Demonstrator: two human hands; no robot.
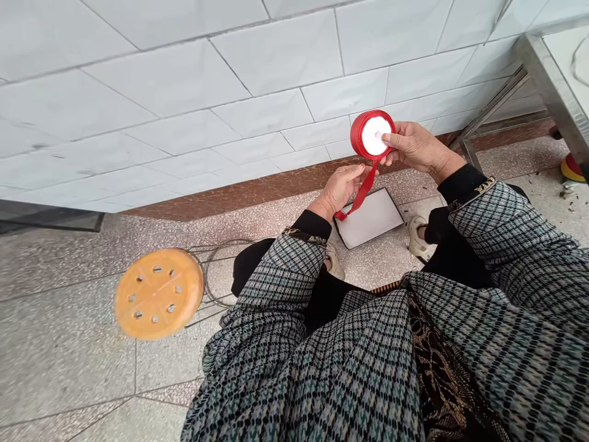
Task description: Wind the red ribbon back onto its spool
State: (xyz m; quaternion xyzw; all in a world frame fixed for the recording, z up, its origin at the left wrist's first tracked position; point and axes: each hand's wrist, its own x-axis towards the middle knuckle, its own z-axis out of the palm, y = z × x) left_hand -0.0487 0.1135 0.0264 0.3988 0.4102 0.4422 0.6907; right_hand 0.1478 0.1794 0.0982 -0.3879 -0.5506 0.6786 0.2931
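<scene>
A roll of red ribbon (pixel 359 136) with a white core is up in front of the tiled wall. My right hand (pixel 416 147) grips its right side, thumb on the white face and fingers behind. From the roll's underside a loose length of ribbon (pixel 364 191) hangs down toward the left. My left hand (pixel 343 186) is closed on this strip, thumb and fingers together, just below and left of the roll. Below the hands a shallow white tray or box lid (pixel 373 222) with a dark edge lies on the floor between my feet.
To the left stands a round orange stool (pixel 159 293) with holes in its seat and thin metal legs. A metal-framed table (pixel 552 86) is at the upper right. The white tiled wall (pixel 276 67) rises close ahead. A red and yellow object (pixel 570 169) sits at the right edge.
</scene>
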